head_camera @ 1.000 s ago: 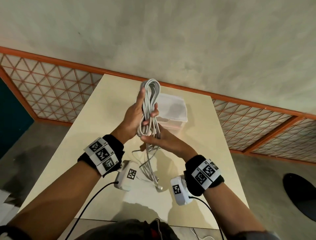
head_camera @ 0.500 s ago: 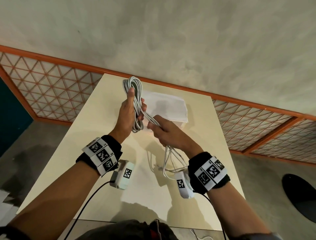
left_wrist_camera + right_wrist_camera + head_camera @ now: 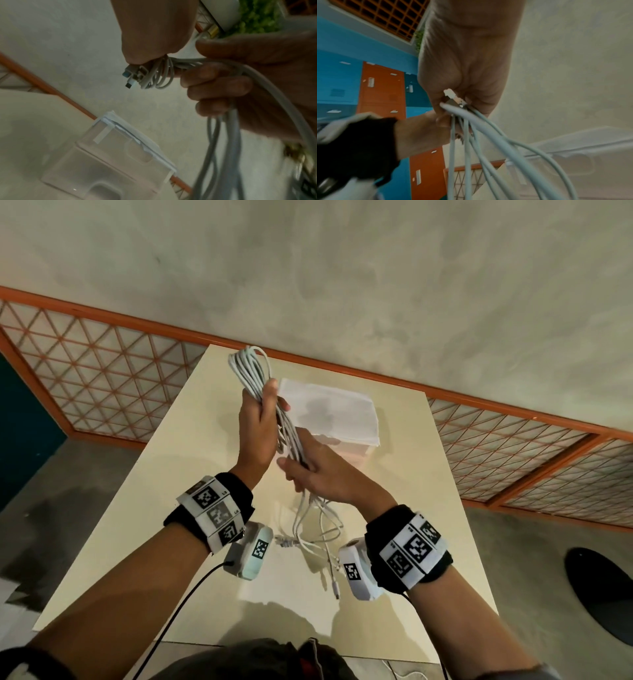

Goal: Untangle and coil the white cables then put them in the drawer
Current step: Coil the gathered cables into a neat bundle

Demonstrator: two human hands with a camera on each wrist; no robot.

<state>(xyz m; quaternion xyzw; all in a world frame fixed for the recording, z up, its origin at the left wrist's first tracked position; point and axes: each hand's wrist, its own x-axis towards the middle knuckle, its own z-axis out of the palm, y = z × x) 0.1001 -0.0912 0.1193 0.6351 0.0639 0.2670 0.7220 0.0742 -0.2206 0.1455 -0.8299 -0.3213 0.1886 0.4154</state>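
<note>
A bundle of white cables (image 3: pixel 251 371) is held up above the cream table (image 3: pixel 171 484). My left hand (image 3: pixel 262 419) grips the looped bundle near its top, thumb over the strands. My right hand (image 3: pixel 308 470) grips the same strands lower down, just right of the left wrist. Loose cable ends (image 3: pixel 317 532) hang below my right hand onto the table, one plug (image 3: pixel 335 587) lying near the front. The left wrist view shows connectors (image 3: pixel 133 75) poking out past my fingers (image 3: pixel 216 83). The right wrist view shows strands (image 3: pixel 471 135) running from my fist.
A translucent drawer box (image 3: pixel 342 422) with white paper on top stands at the table's far side, behind my hands; it is also in the left wrist view as the drawer box (image 3: pixel 109 159). An orange-framed lattice railing (image 3: pixel 96 385) runs behind the table. A dark round object (image 3: pixel 603 587) lies on the floor right.
My left hand has tilted the coil further to the left and away. My right hand has slid up the strands close to the left hand, drawing the hanging slack upward.
</note>
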